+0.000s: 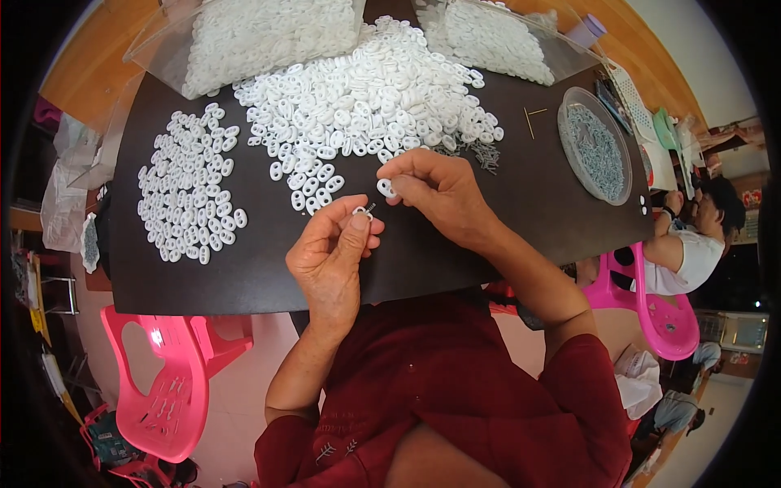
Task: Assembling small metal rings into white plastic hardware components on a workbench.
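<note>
Between the thumb and fingers of my left hand is a small white oval plastic piece, with a grey screw sticking up out of it. My right hand, a little higher and to the right, pinches another white two-holed oval piece. The two pieces are apart. Beyond my hands spreads a large heap of the same white pieces. A separate flat group of them lies at the left of the dark table.
Two clear bins of white pieces stand at the back. Loose screws lie beside the heap. A round clear tub of screws sits at the right. Pink chairs flank the table; another person sits at the right.
</note>
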`<state>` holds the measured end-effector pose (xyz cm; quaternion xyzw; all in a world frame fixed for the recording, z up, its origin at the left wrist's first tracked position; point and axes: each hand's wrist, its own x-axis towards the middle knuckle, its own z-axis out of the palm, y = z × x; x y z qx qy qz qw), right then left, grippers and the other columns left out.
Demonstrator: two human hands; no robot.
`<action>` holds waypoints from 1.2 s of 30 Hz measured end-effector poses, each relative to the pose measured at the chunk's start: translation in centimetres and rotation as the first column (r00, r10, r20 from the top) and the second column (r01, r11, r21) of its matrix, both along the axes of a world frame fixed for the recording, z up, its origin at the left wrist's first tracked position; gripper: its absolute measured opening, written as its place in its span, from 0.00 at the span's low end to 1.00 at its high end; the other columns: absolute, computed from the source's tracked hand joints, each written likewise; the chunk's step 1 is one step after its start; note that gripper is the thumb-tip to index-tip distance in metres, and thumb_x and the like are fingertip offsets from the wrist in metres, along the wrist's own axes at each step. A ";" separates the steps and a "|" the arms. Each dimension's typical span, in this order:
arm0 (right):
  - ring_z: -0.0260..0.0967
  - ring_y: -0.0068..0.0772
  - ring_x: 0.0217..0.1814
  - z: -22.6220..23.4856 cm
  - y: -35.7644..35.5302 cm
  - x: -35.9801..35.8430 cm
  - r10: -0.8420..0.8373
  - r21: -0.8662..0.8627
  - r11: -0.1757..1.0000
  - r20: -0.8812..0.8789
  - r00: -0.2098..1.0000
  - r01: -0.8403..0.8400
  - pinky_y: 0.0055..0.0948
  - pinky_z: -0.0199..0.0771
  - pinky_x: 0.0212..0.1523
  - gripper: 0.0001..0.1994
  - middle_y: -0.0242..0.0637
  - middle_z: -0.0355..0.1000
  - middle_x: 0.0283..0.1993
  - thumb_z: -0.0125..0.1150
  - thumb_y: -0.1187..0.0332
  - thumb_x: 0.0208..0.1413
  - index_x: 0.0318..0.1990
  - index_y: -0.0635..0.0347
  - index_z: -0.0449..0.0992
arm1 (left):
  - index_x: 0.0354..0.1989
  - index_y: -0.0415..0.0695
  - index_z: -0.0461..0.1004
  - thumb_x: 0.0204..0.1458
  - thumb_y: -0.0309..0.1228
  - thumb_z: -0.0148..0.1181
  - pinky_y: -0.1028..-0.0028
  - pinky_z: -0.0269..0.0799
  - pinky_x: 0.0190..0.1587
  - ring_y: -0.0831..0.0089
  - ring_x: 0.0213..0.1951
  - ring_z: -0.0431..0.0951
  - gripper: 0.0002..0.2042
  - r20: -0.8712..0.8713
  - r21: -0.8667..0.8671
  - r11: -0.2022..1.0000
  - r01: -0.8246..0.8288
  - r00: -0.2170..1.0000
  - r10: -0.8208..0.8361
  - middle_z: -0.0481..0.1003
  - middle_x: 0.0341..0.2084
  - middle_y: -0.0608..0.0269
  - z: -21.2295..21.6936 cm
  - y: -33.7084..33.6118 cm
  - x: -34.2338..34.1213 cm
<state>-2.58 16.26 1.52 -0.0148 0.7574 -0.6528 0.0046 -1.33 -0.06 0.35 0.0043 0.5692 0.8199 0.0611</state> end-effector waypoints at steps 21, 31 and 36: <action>0.68 0.16 0.34 0.4 -0.8 0.6 0.027 -0.048 0.999 0.030 0.999 -0.026 0.18 0.69 0.36 0.06 0.31 0.73 0.31 0.54 0.75 0.55 0.38 0.68 0.76 | 0.38 0.33 0.74 0.53 0.22 0.55 0.85 0.65 0.24 0.81 0.22 0.72 0.07 0.012 -0.060 0.998 -0.023 1.000 0.023 0.76 0.24 0.60 -0.1 0.4 0.2; 0.69 0.17 0.34 0.2 -1.2 0.8 0.008 -0.006 1.000 -0.023 1.000 -0.008 0.18 0.70 0.36 0.06 0.32 0.73 0.32 0.54 0.76 0.55 0.38 0.68 0.75 | 0.38 0.33 0.74 0.53 0.22 0.55 0.85 0.65 0.24 0.81 0.23 0.71 0.06 0.012 -0.079 0.996 -0.027 1.000 0.028 0.76 0.25 0.61 -0.1 0.2 0.2; 0.69 0.17 0.35 0.1 -1.6 1.2 -0.017 0.049 0.999 -0.045 0.999 0.020 0.19 0.70 0.37 0.07 0.33 0.74 0.33 0.55 0.76 0.55 0.39 0.68 0.74 | 0.38 0.33 0.74 0.54 0.23 0.55 0.85 0.65 0.25 0.82 0.23 0.71 0.07 0.005 -0.093 0.996 -0.017 1.000 0.018 0.76 0.26 0.61 -0.1 0.3 0.3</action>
